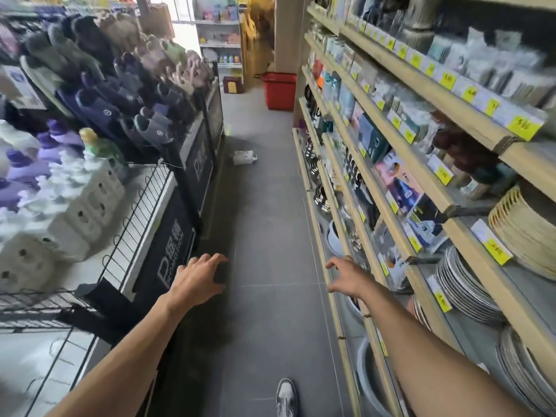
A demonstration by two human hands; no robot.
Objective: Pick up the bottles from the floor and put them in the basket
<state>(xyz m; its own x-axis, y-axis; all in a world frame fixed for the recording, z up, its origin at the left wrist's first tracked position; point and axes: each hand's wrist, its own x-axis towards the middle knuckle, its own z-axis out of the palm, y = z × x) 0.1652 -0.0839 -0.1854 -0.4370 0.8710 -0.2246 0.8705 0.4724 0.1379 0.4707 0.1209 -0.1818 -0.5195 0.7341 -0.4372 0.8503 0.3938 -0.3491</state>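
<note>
- A single white bottle (244,158) lies on its side on the grey tiled floor (270,224), in the middle of the frame, close to the foot of the left-hand display and well ahead of the person.
- The red basket (279,91) stands on the floor farther up the aisle, upper centre of the frame, beside the end of the right-hand shelves (469,236).
- Both hands are empty. The left hand (200,276) and the right hand (346,278) reach forward at lower centre with fingers spread and loosely bent, well short of the bottle.
- Handling, as a judgement: the bottle looks like smooth rigid plastic, so probably stiff, not fragile and a little slick. Whether it is full, and so heavy, cannot be told.
- Lying flat, it may roll when touched. A grip round the middle of the body, fingers over the top and thumb beneath, looks safer than a pinch at the cap end, which seems to point right.
- Its label is too small and blurred to read.
- Readable writing is scarce. The black panel (168,266) on the left display shows a large "P" above letters that look like "ROMOTION".
- The yellow price tags (525,126) along the shelf edges carry digits, but motion blur leaves them uncertain.
</note>
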